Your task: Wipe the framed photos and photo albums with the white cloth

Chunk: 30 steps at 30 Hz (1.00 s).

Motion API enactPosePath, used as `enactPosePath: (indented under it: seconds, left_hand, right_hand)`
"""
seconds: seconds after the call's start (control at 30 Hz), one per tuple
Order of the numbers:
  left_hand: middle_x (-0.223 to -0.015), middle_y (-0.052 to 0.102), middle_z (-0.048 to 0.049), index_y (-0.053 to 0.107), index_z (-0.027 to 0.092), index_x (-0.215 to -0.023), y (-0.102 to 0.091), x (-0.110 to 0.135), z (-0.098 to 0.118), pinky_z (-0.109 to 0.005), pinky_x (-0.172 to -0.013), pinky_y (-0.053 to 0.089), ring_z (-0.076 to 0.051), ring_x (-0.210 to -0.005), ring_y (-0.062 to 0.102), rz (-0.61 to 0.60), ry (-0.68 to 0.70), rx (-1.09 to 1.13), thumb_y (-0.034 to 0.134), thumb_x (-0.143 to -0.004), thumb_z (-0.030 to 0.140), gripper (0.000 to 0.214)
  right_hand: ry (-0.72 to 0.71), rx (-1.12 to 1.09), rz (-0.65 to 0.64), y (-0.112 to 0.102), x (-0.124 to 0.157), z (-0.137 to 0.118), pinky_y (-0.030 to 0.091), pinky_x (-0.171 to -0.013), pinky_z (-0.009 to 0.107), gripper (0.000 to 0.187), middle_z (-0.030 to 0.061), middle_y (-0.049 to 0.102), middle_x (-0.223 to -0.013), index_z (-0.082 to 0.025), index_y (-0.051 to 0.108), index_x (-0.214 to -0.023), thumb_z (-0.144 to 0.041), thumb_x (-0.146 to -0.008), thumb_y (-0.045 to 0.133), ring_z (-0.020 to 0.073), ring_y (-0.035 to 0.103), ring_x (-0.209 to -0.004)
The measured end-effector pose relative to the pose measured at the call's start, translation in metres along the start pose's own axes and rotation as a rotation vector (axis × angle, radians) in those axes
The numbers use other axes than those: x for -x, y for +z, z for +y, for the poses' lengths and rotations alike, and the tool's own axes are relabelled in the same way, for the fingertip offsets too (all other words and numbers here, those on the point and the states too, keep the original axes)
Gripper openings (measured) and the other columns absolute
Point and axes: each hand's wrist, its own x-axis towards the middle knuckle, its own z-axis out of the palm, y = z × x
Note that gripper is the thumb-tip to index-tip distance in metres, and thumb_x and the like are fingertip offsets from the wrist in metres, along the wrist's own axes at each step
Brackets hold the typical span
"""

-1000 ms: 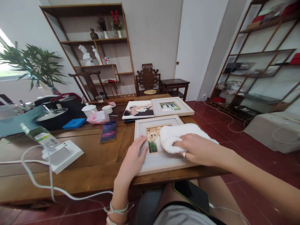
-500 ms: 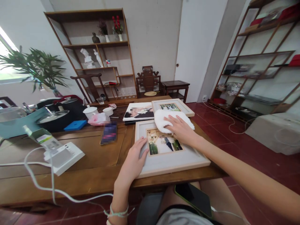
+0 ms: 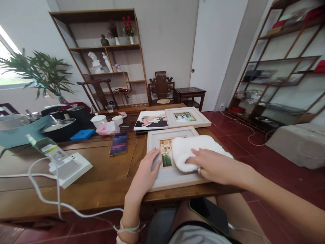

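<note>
- Nearest to me, below the hands, a phone lies on the seated person's lap, with a white lead running from one end.
- The left hand rests along the left side of the photo frame, fingers laid on the pale border and thumb spread away from them. It grips nothing; to my eye it is steadying the frame.
- The right hand holds a thick white cloth down on the frame, fingers bent into the pile. I can't tell how hard it presses, since some fingertips sink out of sight.
- The two hands are apart. Between the left hand and the cloth a strip of the picture shows; the rest is covered.
- The frame lies flat on the wooden table, under both hands.
- I'd say the step in hand is wiping the frame's face. The next move, as I judge it, calls for a flat, even sweep of the cloth, and for the left hand to give way if its side is to be wiped.
- Out to the left of the left hand are a white cable and a small box.
- Just beyond the hands lie a second frame and, on its left, a large photo.
- Well past the hands stand a carved chair and a tall shelf.
</note>
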Motion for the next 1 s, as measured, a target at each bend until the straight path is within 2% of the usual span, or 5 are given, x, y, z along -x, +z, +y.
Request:
enactPosePath:
  seconds: [0.13,0.3,0.43,0.7,1.0]
  left_hand:
    - [-0.141,0.047,-0.0133,0.051,0.013,-0.129,0.001,0.000,-0.001,-0.040,-0.112,0.029,-0.021,-0.132,0.041,-0.001,0.002,-0.010,0.046,-0.089,0.026,0.042]
    - [-0.140,0.048,-0.0141,0.053,0.013,-0.127,0.000,-0.001,-0.001,-0.042,-0.112,0.030,-0.023,-0.132,0.042,0.005,-0.002,-0.004,0.047,-0.088,0.025,0.042]
    - [-0.140,0.048,-0.0138,0.053,0.014,-0.127,0.000,0.000,0.000,-0.042,-0.112,0.031,-0.023,-0.132,0.042,0.010,0.001,0.010,0.047,-0.088,0.024,0.041]
    - [-0.141,0.047,-0.0127,0.053,0.014,-0.127,-0.002,0.000,0.001,-0.041,-0.112,0.029,-0.022,-0.133,0.040,-0.006,0.002,-0.002,0.047,-0.088,0.025,0.041]
    - [-0.142,0.046,-0.0131,0.052,0.013,-0.129,-0.001,0.000,0.000,-0.039,-0.113,0.029,-0.021,-0.133,0.040,-0.017,-0.006,-0.010,0.047,-0.089,0.026,0.043]
  right_hand:
    - [0.005,-0.038,-0.036,-0.009,0.027,-0.028,0.046,-0.070,0.038,0.033,0.0107,0.068,-0.087,-0.020,0.064,-0.095,-0.007,-0.075,0.042,0.0281,0.064,-0.080]
    - [0.010,-0.048,0.043,0.009,0.021,-0.036,0.043,-0.092,0.046,0.049,0.0154,0.058,-0.125,-0.020,0.058,-0.116,-0.003,-0.072,0.045,0.0333,0.050,-0.120]
    - [0.060,0.006,0.161,0.032,-0.005,-0.005,0.028,-0.108,0.050,0.058,0.0158,0.036,-0.147,-0.016,0.053,-0.125,0.000,-0.070,0.046,0.0323,0.031,-0.135]
    - [0.017,0.149,0.288,0.035,-0.079,0.068,0.025,-0.110,0.049,0.055,0.0126,0.037,-0.147,-0.014,0.055,-0.125,-0.001,-0.071,0.049,0.0313,0.024,-0.138]
    - [-0.012,-0.010,0.080,0.017,-0.047,0.033,0.045,-0.090,0.040,0.040,0.0181,0.055,-0.130,-0.013,0.065,-0.107,-0.004,-0.074,0.044,0.0297,0.055,-0.114]
